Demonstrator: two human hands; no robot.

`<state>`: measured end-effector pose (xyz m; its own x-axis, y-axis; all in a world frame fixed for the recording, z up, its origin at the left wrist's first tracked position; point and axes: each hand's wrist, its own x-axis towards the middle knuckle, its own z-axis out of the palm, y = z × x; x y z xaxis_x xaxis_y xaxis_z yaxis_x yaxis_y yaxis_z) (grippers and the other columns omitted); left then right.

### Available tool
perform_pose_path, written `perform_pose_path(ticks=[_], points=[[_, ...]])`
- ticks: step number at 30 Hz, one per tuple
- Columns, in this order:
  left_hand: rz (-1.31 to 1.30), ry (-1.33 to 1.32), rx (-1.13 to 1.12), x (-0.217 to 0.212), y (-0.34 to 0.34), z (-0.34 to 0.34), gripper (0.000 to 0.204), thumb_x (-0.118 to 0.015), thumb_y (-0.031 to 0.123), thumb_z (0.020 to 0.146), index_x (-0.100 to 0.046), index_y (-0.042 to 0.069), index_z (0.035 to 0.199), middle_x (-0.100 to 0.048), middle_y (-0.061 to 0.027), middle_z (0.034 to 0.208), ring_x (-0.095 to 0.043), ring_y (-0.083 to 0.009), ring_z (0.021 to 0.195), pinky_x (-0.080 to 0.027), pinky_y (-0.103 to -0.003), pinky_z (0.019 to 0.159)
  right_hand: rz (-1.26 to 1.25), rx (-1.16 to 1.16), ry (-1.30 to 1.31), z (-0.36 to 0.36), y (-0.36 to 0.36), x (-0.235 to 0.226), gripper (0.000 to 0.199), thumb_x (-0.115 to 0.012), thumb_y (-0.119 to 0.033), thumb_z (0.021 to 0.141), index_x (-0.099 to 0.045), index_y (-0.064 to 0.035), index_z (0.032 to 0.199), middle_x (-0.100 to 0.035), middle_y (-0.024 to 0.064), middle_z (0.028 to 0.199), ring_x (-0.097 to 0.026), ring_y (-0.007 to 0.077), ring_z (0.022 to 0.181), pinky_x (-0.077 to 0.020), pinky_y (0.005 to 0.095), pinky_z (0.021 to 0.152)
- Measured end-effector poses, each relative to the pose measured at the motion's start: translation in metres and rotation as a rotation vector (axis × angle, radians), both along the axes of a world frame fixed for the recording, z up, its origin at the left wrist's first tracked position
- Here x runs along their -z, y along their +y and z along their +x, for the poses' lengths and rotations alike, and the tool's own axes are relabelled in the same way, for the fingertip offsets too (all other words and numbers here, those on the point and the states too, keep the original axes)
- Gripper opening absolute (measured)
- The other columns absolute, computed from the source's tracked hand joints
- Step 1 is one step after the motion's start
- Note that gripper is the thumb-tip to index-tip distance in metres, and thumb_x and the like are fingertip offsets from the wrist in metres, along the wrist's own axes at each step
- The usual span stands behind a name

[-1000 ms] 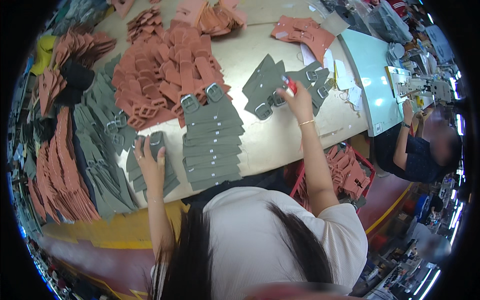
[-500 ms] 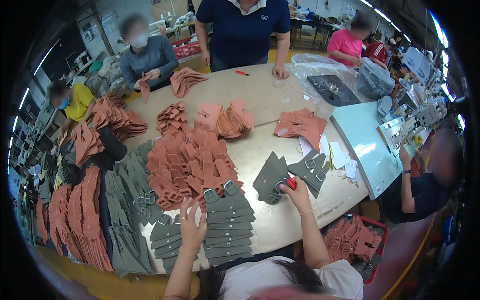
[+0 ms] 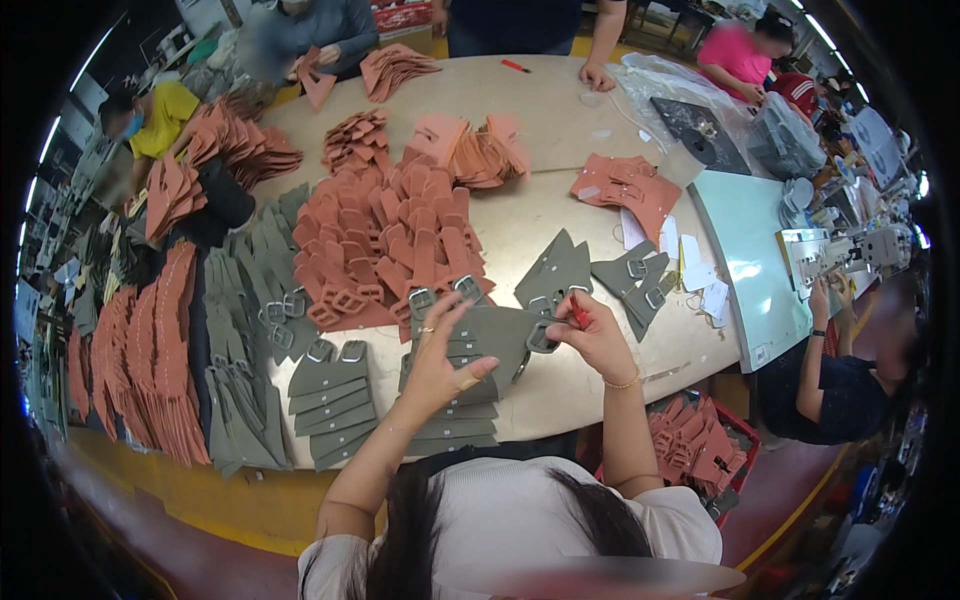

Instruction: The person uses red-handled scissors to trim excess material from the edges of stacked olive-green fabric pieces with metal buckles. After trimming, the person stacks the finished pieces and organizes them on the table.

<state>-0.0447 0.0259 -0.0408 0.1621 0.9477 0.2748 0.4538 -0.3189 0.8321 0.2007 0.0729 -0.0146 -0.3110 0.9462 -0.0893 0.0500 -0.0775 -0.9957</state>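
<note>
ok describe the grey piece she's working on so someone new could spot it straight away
Start at the big beige table and come to its near edge, in front of the person. There the left hand and right hand hold one olive-grey strap piece with a metal buckle. Unlike the stacked grey pieces beside it, it is lifted, and a red pen touches it.

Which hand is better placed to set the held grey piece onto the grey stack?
Left, probably. The left hand grips the grey piece directly over the grey stack; the right hand already pinches a red pen.
</note>
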Motion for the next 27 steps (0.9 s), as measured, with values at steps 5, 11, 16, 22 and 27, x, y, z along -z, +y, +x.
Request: perform_pose_path(ticks=[5, 11, 16, 22, 27], points=[[-0.581, -0.575, 0.119, -0.001, -0.004, 0.004, 0.043, -0.06, 0.026, 0.091, -0.052, -0.002, 0.123, -0.06, -0.0118, 0.114, -0.061, -0.0242, 0.102, -0.048, -0.034, 0.09, 0.058, -0.121, -0.181, -0.03, 0.021, 0.017, 0.02, -0.064, -0.012, 0.087, -0.051, -0.0033, 0.1, -0.052, -0.0012, 0.084, -0.051, 0.0039, 0.07, -0.042, 0.0203, 0.064], [-0.668, -0.911, -0.103, -0.013, -0.01, 0.003, 0.028, -0.054, 0.019, 0.095, -0.056, -0.002, 0.113, -0.066, -0.0131, 0.098, -0.068, -0.0244, 0.086, -0.056, -0.034, 0.076, 0.931, 0.441, -0.465, -0.084, 0.19, 0.05, 0.037, -0.055, -0.015, 0.09, -0.04, -0.0033, 0.122, -0.057, 0.0209, 0.107, -0.059, 0.0402, 0.092, -0.0486, 0.0442, 0.081], [-0.711, -0.969, -0.244, -0.022, -0.018, -0.018, 0.031, -0.056, 0.017, 0.091, -0.053, -0.003, 0.114, -0.065, -0.0146, 0.099, -0.067, -0.0257, 0.084, -0.056, -0.035, 0.077, 0.713, 0.43, -0.842, -0.079, 0.244, 0.06, 0.029, -0.054, -0.019, 0.09, -0.051, -0.0079, 0.117, -0.06, 0.0173, 0.107, -0.06, 0.0385, 0.091, -0.0502, 0.0476, 0.076], [-0.747, -1.246, -0.251, -0.019, -0.013, -0.028, 0.039, -0.055, 0.012, 0.084, -0.046, -0.005, 0.119, -0.06, -0.0186, 0.104, -0.064, -0.0299, 0.083, -0.055, -0.04, 0.076, 0.66, 0.268, -0.926, -0.071, 0.228, 0.051, 0.031, -0.053, -0.02, 0.091, -0.051, -0.0086, 0.12, -0.061, 0.0153, 0.105, -0.063, 0.0338, 0.088, -0.051, 0.0433, 0.072], [-0.649, -1.357, -0.247, -0.027, -0.009, -0.03, 0.035, -0.054, 0.016, 0.086, -0.051, -0.006, 0.113, -0.062, -0.0177, 0.102, -0.064, -0.0282, 0.08, -0.054, -0.039, 0.074, 0.276, 0.194, 0.094, -0.061, 0.135, 0.04, 0.042, -0.049, -0.021, 0.096, -0.04, -0.0058, 0.134, -0.055, 0.0061, 0.099, -0.058, 0.0148, 0.083, -0.0456, 0.0269, 0.071]])
